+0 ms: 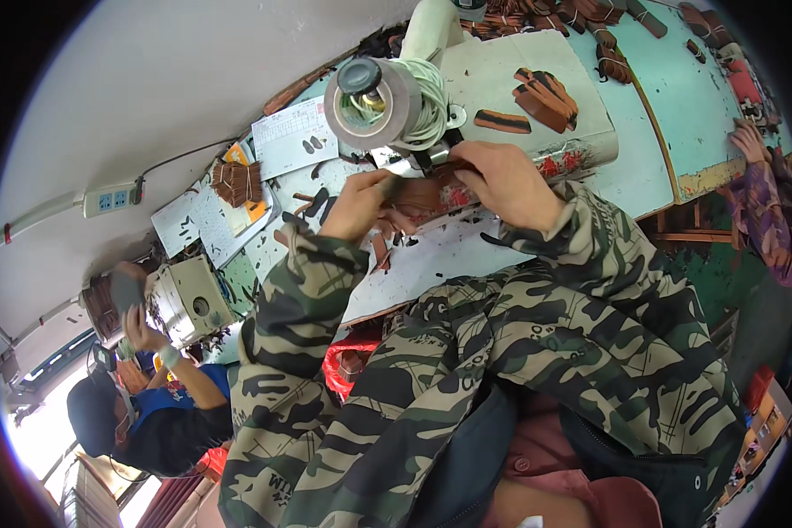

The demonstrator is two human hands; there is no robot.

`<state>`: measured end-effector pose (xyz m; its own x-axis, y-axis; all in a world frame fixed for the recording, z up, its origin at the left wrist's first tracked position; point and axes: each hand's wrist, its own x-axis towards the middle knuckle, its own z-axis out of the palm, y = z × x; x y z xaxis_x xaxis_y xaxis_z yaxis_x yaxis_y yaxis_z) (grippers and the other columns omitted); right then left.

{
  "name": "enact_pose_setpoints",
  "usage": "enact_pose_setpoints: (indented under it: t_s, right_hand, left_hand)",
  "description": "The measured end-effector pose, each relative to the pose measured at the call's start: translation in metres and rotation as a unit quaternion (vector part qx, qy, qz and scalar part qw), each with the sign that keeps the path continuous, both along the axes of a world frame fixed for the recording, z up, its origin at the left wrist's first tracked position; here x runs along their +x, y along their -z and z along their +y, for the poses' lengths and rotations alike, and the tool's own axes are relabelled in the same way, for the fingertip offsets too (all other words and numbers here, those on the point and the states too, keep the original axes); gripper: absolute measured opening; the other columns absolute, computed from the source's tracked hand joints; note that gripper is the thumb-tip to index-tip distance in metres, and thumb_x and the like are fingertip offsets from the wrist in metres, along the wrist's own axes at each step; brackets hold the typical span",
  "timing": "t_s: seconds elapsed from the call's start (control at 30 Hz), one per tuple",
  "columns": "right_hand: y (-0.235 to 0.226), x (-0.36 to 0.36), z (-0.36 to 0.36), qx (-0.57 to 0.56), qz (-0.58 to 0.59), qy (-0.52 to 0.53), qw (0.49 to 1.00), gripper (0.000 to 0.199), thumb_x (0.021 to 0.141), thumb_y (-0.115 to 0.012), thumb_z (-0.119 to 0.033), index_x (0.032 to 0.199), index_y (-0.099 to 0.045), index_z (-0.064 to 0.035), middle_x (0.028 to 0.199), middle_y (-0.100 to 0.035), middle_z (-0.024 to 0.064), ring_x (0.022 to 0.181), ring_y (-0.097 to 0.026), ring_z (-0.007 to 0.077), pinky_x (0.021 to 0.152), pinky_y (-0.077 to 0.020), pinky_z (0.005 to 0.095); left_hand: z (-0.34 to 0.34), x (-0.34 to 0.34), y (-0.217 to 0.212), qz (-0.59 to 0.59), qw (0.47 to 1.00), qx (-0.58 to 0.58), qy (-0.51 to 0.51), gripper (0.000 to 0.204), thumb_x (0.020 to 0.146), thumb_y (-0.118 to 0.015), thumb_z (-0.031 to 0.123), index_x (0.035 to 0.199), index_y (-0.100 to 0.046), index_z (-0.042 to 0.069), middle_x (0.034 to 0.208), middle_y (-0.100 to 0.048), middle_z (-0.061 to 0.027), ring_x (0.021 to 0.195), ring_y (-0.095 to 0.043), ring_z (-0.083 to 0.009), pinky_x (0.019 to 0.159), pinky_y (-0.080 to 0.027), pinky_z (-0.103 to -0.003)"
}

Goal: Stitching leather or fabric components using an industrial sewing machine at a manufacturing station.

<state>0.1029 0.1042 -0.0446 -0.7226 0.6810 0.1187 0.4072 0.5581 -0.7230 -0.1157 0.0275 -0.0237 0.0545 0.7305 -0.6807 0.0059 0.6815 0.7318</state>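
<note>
A sewing-type machine head [374, 119] with a dark round knob and pale cord wound beside it stands before me. Just below its right side, my right hand [512, 185] is closed, thumb and fingers pinching a brown strip [453, 167] at the machine's metal working part. To the left, my left hand [358, 204] is closed on a brown leather-like piece [418, 198] close to the same spot; its fingertips are blurred. Several brown and black-edged strips [550, 101] lie on the machine bed [590, 123] beyond my right hand.
Papers [292, 139] and a tied brown bundle [236, 183] lie at left, with dark scraps around. A wall socket [112, 200] is further left. Another person [176, 396] at left holds up a dark piece. A co-worker's hand [750, 141] rests at far right. A red bag [339, 365] hangs below the table.
</note>
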Motion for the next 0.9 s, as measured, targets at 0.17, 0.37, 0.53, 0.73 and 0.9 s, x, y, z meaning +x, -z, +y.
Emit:
enact_pose_setpoints:
  t_s: [0.17,0.37,0.53,0.73,0.9]
  right_hand:
    - [-0.005,0.018,0.005,-0.077,0.038,-0.008,0.996,0.02,0.081,-0.061,-0.008,0.098,-0.06,0.0004,0.085,-0.06,0.0177,0.078,-0.059,0.0354,0.068,-0.0477,0.0376]
    - [-0.005,0.01,-0.006,-0.032,0.043,0.041,0.998,0.022,0.081,-0.06,-0.008,0.101,-0.06,0.0017,0.088,-0.061,0.0178,0.079,-0.059,0.0366,0.074,-0.0481,0.0368]
    - [-0.008,0.018,-0.001,-0.169,0.027,0.006,0.985,0.022,0.081,-0.061,-0.008,0.101,-0.06,0.0015,0.089,-0.061,0.0186,0.08,-0.06,0.0358,0.074,-0.0485,0.0362]
    - [-0.001,0.016,-0.005,-0.051,0.063,0.031,0.996,0.025,0.081,-0.062,-0.007,0.105,-0.061,0.0002,0.092,-0.062,0.0192,0.084,-0.061,0.0356,0.076,-0.049,0.0347]
    - [-0.013,0.023,-0.002,-0.201,0.009,0.01,0.98,0.027,0.081,-0.062,-0.006,0.107,-0.059,0.0034,0.095,-0.063,0.0203,0.082,-0.063,0.032,0.075,-0.0495,0.0343]
  left_hand:
    - [-0.005,0.002,0.008,0.027,0.998,0.033,-0.045,0.031,0.097,-0.035,0.016,0.103,-0.056,-0.006,0.084,-0.066,-0.0181,0.056,-0.065,-0.0218,0.04,-0.045,-0.025]
    - [-0.004,-0.003,0.003,-0.012,1.0,0.008,-0.027,0.031,0.097,-0.038,0.016,0.104,-0.057,-0.007,0.085,-0.067,-0.0177,0.061,-0.066,-0.0204,0.045,-0.047,-0.025]
    - [-0.01,0.003,0.011,-0.038,0.997,0.034,-0.056,0.029,0.097,-0.039,0.016,0.108,-0.056,-0.005,0.091,-0.066,-0.0178,0.071,-0.067,-0.0201,0.058,-0.051,-0.026]
    - [-0.015,-0.005,0.008,-0.036,0.999,0.006,-0.035,0.029,0.097,-0.043,0.017,0.11,-0.056,-0.005,0.094,-0.066,-0.0173,0.076,-0.068,-0.0206,0.059,-0.051,-0.026]
    - [-0.009,0.009,0.015,-0.046,0.998,0.02,-0.036,0.03,0.098,-0.04,0.017,0.113,-0.055,-0.004,0.097,-0.066,-0.0171,0.077,-0.068,-0.0209,0.061,-0.051,-0.026]
